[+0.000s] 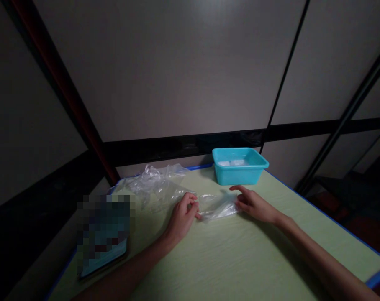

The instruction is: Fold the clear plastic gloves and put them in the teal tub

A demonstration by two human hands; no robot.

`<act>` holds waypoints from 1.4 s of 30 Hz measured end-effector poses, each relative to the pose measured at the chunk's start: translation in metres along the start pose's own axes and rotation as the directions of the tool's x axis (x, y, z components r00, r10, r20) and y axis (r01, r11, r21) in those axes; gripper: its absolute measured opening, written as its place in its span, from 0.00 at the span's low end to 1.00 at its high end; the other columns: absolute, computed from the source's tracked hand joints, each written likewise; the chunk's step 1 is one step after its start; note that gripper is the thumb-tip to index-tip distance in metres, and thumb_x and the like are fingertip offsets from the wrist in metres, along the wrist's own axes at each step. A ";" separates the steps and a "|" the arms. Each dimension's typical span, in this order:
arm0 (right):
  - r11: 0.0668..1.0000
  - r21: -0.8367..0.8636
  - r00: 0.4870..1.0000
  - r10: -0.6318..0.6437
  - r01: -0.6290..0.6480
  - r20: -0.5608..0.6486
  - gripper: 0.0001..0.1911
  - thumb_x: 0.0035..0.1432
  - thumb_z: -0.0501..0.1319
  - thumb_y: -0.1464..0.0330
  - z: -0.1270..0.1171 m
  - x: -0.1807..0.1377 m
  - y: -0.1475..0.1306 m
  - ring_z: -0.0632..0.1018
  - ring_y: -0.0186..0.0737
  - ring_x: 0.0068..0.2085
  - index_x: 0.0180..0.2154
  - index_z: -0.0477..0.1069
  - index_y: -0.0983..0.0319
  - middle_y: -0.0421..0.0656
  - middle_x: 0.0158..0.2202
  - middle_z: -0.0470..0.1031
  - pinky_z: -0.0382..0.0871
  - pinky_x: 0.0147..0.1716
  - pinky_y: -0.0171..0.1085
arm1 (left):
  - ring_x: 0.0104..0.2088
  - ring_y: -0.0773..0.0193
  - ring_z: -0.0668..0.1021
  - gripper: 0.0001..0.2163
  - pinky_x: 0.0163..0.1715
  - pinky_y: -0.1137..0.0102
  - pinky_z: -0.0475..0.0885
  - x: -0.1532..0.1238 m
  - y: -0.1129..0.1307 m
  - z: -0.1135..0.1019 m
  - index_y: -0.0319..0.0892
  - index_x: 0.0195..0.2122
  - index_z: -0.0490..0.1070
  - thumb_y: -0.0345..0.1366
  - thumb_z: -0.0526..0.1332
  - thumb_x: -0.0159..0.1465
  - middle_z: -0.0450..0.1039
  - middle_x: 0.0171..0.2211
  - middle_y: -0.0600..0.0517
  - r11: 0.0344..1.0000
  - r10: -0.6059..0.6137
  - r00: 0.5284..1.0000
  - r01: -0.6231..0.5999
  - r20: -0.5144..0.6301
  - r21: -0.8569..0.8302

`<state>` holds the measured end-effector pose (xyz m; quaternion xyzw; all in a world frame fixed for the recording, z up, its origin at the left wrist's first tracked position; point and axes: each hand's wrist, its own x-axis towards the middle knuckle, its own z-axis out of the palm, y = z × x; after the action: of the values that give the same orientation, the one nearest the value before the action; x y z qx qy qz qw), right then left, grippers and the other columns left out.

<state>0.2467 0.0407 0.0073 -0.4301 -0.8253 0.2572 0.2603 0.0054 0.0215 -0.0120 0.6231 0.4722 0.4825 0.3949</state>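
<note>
A clear plastic bag point(219, 209) lies on the pale green table point(227, 255), stretched out between both hands. At its left end is my left hand point(183, 212), closed with thumb and fingers pinched together on the film. My right hand point(253, 203) touches the bag's right end. Its index finger reaches out over the table, apart from the thumb, and the remaining fingers are partly hidden. A crumpled heap of clear plastic bags point(160, 184) spreads behind and to the left of my left hand.
A turquoise plastic basket point(238, 174) with whitish contents stands at the table's back right, just beyond my right hand. On the left lies a tablet-like device point(105, 257), its screen blurred out. Blue edging borders the table, and cabinet panels point(183, 75) rise behind it.
</note>
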 end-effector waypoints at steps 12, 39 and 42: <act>0.986 -0.048 0.967 0.149 -0.162 -0.206 0.22 0.48 0.53 0.71 0.019 0.007 0.007 0.69 0.36 0.23 0.46 0.53 0.65 0.36 0.21 0.66 0.60 0.22 0.34 | 0.17 0.70 0.72 0.07 0.18 0.73 0.69 0.010 -0.011 0.001 0.41 0.32 0.59 0.30 0.55 0.50 0.62 0.22 0.60 0.992 -0.074 0.997 0.072 -0.015 -0.105; 0.934 0.357 0.999 -0.038 0.032 0.009 0.08 0.50 0.53 0.74 0.009 -0.016 0.004 0.68 0.34 0.29 0.36 0.59 0.62 0.40 0.28 0.66 0.62 0.28 0.33 | 0.39 0.61 0.72 0.09 0.25 0.75 0.67 0.010 0.000 -0.012 0.41 0.35 0.60 0.26 0.52 0.52 0.65 0.37 0.50 0.919 0.276 0.943 -0.202 -0.184 0.339; 0.985 0.105 0.990 -0.136 0.138 -0.028 0.07 0.48 0.52 0.78 0.007 -0.023 0.002 0.67 0.35 0.29 0.30 0.62 0.63 0.41 0.28 0.65 0.61 0.28 0.33 | 0.44 0.61 0.69 0.12 0.37 0.70 0.68 -0.008 0.016 -0.002 0.42 0.38 0.62 0.25 0.52 0.53 0.64 0.42 0.48 0.820 0.396 0.917 -0.378 0.051 0.430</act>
<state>0.2546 0.0215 -0.0043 -0.3604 -0.8354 0.2777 0.3084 0.0061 0.0102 0.0020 0.7675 0.4388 0.4486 0.1312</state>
